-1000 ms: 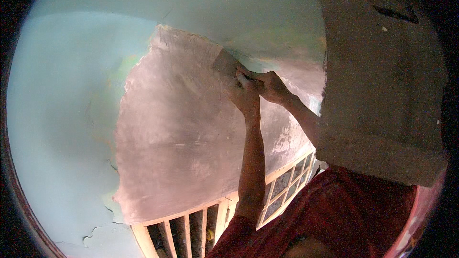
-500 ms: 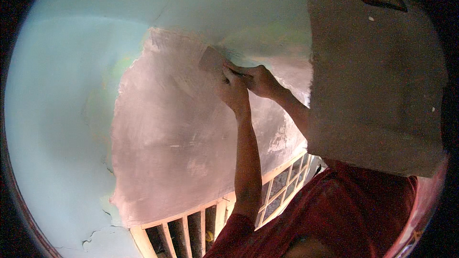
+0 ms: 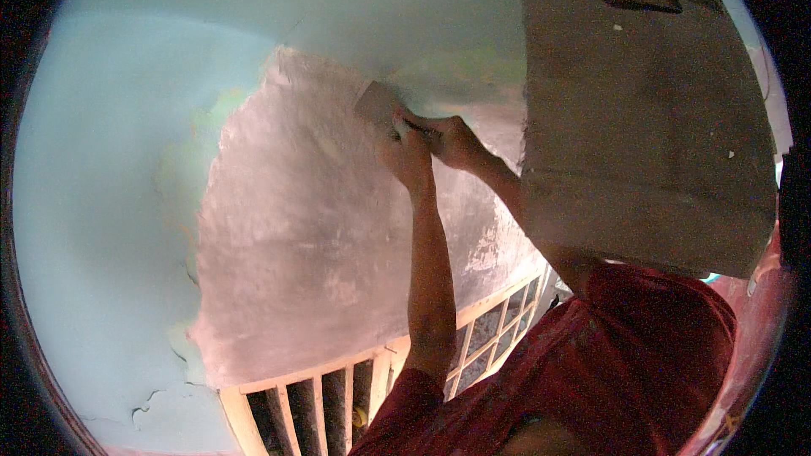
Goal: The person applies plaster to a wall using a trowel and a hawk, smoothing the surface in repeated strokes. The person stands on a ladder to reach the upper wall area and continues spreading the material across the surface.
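Observation:
Both my hands grip a flat scraper (image 3: 377, 104), its broad blade against the wall at the upper edge of a pale pinkish plaster patch (image 3: 296, 228). My left hand (image 3: 407, 158) is closed on the tool from below, its forearm rising from the lower edge. Beside it my right hand (image 3: 450, 139) wraps round the dark handle, fingers closed. Greenish, flaking paint borders the patch, and pale blue painted wall (image 3: 101, 186) surrounds it at the left and top.
A large grey-brown rough panel or surface (image 3: 646, 127) fills the upper right, beside my right arm. Below the patch are a cream window frame with bars (image 3: 317, 418) and a small-paned window section (image 3: 498, 329). Cracks (image 3: 152, 405) run through the paint at the lower left.
My hands and the scraper have shifted slightly left along the patch's upper edge, still gripping. The grey-brown surface sits further left in view, with more showing beyond its right edge.

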A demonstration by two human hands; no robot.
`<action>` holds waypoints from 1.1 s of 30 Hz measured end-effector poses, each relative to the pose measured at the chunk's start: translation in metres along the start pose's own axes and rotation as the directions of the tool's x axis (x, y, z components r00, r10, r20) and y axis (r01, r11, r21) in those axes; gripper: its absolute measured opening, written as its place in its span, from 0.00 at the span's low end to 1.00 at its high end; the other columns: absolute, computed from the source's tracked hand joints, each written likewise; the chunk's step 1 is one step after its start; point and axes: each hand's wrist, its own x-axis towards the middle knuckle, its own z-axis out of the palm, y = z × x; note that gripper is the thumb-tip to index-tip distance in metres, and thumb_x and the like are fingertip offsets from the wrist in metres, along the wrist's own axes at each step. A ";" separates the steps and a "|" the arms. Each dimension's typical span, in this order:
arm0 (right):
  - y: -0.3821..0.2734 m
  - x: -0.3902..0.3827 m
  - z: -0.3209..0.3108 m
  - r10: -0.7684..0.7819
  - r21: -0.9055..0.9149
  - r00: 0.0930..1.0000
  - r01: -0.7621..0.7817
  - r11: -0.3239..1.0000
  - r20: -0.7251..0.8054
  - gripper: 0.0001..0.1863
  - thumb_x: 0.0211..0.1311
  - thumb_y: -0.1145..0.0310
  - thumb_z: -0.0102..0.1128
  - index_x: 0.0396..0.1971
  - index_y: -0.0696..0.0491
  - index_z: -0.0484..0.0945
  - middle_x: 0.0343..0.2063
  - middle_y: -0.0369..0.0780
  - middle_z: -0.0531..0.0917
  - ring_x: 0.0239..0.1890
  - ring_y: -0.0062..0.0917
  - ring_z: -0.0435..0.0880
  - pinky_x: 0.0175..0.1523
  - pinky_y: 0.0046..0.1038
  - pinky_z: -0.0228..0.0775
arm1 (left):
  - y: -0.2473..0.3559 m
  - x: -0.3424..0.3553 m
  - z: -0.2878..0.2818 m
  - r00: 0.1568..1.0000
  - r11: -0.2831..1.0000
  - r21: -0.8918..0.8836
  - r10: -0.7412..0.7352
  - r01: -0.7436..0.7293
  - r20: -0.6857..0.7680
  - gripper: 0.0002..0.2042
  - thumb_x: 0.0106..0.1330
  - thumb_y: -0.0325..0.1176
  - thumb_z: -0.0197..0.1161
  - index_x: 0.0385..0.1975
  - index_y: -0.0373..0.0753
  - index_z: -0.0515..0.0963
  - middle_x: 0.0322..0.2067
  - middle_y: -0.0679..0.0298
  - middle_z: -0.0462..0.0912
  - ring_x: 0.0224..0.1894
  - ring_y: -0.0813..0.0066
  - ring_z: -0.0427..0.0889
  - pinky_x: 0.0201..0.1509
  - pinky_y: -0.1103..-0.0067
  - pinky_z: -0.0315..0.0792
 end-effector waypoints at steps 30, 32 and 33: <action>-0.070 -0.200 -0.004 0.607 -0.291 0.315 -0.661 0.692 0.729 0.28 0.69 0.46 0.50 0.47 0.60 0.75 0.18 0.34 0.74 0.15 0.16 0.72 0.22 0.22 0.67 | -0.054 -0.243 -0.169 0.823 0.750 -0.339 -0.515 0.568 0.239 0.19 0.74 0.37 0.48 0.47 0.24 0.78 0.43 0.54 0.84 0.45 0.70 0.80 0.53 0.75 0.70; -0.068 -0.194 -0.002 0.601 -0.347 0.125 -0.717 0.605 0.790 0.31 0.69 0.41 0.47 0.37 0.60 0.78 0.16 0.34 0.73 0.13 0.17 0.70 0.21 0.22 0.67 | -0.043 -0.238 -0.180 0.787 0.746 -0.256 -0.558 0.615 0.262 0.19 0.73 0.37 0.50 0.46 0.24 0.79 0.42 0.54 0.84 0.46 0.70 0.79 0.55 0.75 0.69; -0.070 -0.194 0.000 0.579 -0.340 0.104 -0.720 0.605 0.809 0.35 0.68 0.36 0.42 0.27 0.57 0.77 0.14 0.33 0.71 0.12 0.17 0.70 0.20 0.22 0.66 | -0.039 -0.237 -0.187 0.773 0.743 -0.223 -0.582 0.632 0.251 0.19 0.73 0.37 0.51 0.45 0.24 0.79 0.42 0.54 0.84 0.46 0.70 0.79 0.55 0.75 0.69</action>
